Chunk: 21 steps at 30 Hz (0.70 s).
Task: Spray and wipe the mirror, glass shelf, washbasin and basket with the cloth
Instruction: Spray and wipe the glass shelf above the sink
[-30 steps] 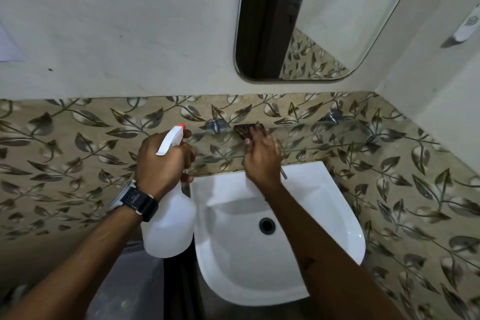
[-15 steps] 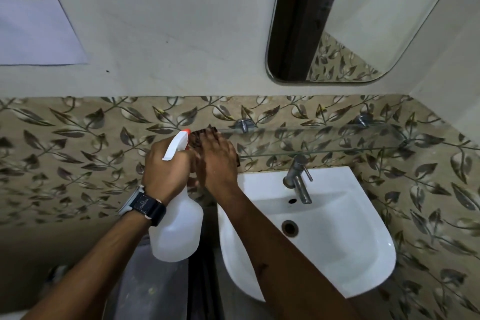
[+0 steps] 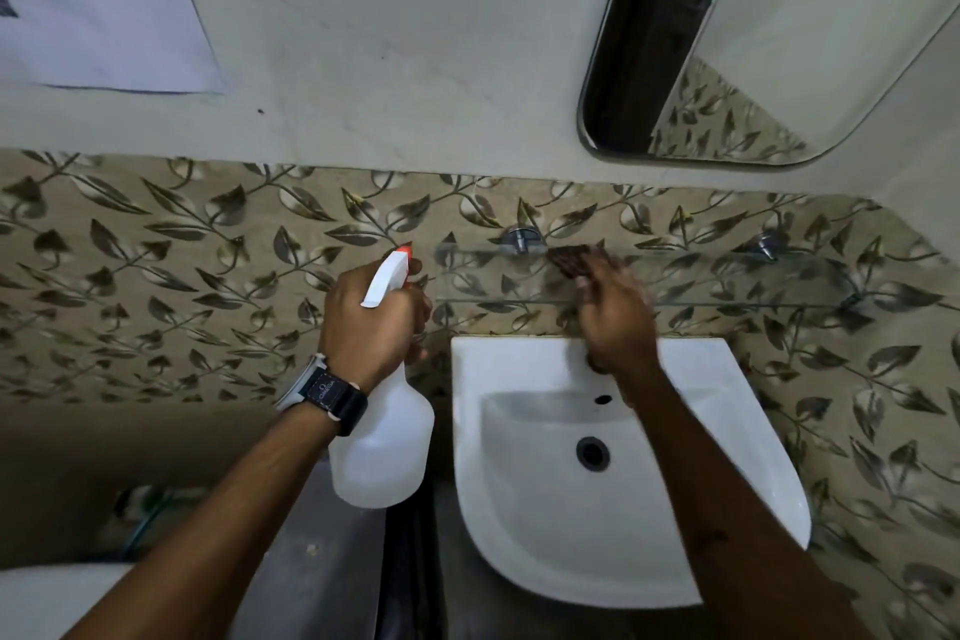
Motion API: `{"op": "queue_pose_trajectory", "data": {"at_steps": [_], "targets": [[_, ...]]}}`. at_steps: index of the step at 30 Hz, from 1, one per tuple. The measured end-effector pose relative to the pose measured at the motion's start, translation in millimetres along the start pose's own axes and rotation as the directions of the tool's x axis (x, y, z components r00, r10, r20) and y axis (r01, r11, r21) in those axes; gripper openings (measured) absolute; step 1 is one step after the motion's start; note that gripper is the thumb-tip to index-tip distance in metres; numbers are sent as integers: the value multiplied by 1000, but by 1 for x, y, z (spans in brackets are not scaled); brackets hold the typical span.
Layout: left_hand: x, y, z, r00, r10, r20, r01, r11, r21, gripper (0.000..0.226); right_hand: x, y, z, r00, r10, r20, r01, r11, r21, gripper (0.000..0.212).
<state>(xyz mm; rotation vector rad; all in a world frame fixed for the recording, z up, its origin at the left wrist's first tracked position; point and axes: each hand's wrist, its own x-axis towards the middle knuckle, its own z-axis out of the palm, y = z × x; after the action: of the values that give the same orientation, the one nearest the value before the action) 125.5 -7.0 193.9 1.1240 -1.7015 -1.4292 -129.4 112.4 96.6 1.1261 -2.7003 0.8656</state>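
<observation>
My left hand (image 3: 371, 322), with a dark watch on the wrist, grips a white spray bottle (image 3: 384, 442) by its neck, left of the washbasin (image 3: 691, 525). My right hand (image 3: 615, 314) presses a dark brown cloth (image 3: 571, 260) flat on the glass shelf (image 3: 727, 278), near the shelf's left bracket. The hand is motion-blurred and hides the tap. The shelf runs along the leaf-patterned tiles just above the white basin. The mirror (image 3: 810, 42) hangs on the wall at upper right. No basket shows.
A paper sheet (image 3: 98, 0) is stuck to the wall at upper left. A side wall closes the corner at far right. Below left is a dim floor area with a white rounded object (image 3: 57, 598) at the bottom edge.
My right hand with the cloth has slid rightward along the glass shelf, from its left end to just past the left bracket. My left hand and the bottle have stayed put.
</observation>
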Motion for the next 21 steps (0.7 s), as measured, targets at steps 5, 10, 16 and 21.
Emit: {"op": "queue_pose_trajectory", "data": {"at_steps": [5,10,16,21], "targets": [[1,-7,-3,1000,-28,13,28,999,-21,45,23,69,-46,938,338,-70,-342,938,-60,45],[5,-14,-15,998,-61,11,62,997,-50,40,8,22,-13,956,276,-96,-281,958,-48,61],[9,-16,-17,1000,10,-30,-8,999,39,36,-9,-114,63,999,-10,37,11,999,-32,65],[9,-11,1,1000,22,0,-22,998,60,24,-12,-121,64,956,-246,158,257,965,-48,62]]}}
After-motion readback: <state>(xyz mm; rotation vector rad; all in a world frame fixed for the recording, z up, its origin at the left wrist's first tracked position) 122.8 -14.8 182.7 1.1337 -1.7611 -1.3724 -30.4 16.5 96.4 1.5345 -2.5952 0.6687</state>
